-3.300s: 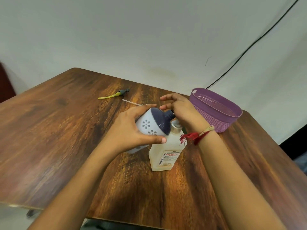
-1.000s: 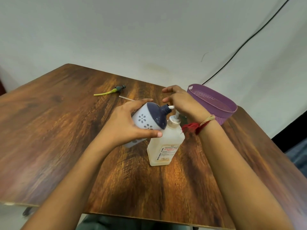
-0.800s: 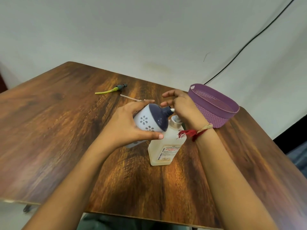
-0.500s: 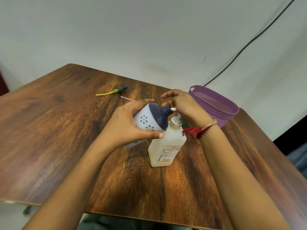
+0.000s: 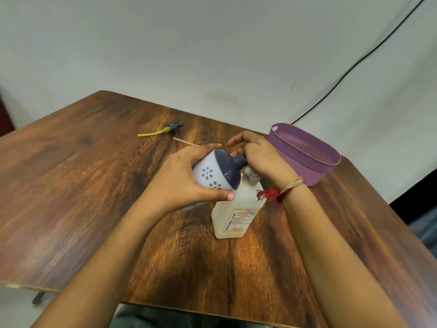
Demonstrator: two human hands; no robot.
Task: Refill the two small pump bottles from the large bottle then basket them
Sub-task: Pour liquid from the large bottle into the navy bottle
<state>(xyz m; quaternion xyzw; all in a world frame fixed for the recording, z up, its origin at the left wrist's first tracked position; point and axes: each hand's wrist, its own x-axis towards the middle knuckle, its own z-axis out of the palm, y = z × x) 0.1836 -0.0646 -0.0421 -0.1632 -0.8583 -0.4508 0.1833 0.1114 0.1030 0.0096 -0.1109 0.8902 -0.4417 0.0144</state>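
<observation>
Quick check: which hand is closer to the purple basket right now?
Right. The right hand, curled over the pump of the large bottle, sits right beside the basket; the left hand grips the small bottle farther left.

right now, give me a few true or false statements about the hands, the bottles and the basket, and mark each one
1. The left hand grips the small bottle, tilted with its neck toward the large bottle. True.
2. The large bottle lies on its side. False: it stands upright on the table.
3. The right hand is on top of the large bottle's pump. True.
4. The purple basket sits left of both hands. False: it is to their right, near the table's far right edge.
5. The pump head with the yellow tube is fitted in the small bottle. False: it lies loose on the table beyond the hands.
</observation>
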